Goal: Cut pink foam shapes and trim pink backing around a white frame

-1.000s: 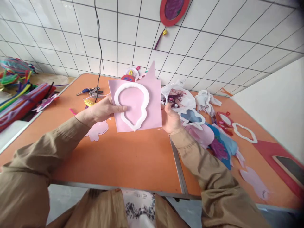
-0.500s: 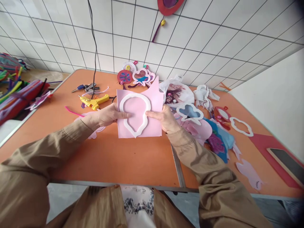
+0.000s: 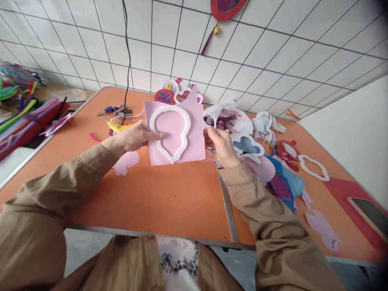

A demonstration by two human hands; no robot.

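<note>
A pink sheet (image 3: 197, 147) is held up above the table, a white outline frame (image 3: 185, 141) with a rounded top and pointed bottom lying against its face. My left hand (image 3: 136, 136) grips the sheet's left edge, thumb pressed over the frame's left side. Beside the right edge is my right hand (image 3: 222, 146), its fingers curled and partly hidden behind the sheet. Its thumb is off the frame, and whether it pinches anything does not show. Below my left hand lies a pink cut-out (image 3: 127, 161).
A yellow glue gun (image 3: 117, 127) and keys (image 3: 123, 111) lie behind my left hand. Finished ornaments (image 3: 164, 97) lean by the tiled wall. To the right are a plastic bag (image 3: 239, 121), a blue-filled cloud frame (image 3: 247, 145), another white frame (image 3: 313, 167) and a phone (image 3: 368, 212).
My right thumb has come off the white frame, and that hand has shifted to the sheet's right edge. The sheet and frame have moved slightly up and left in my left hand.
</note>
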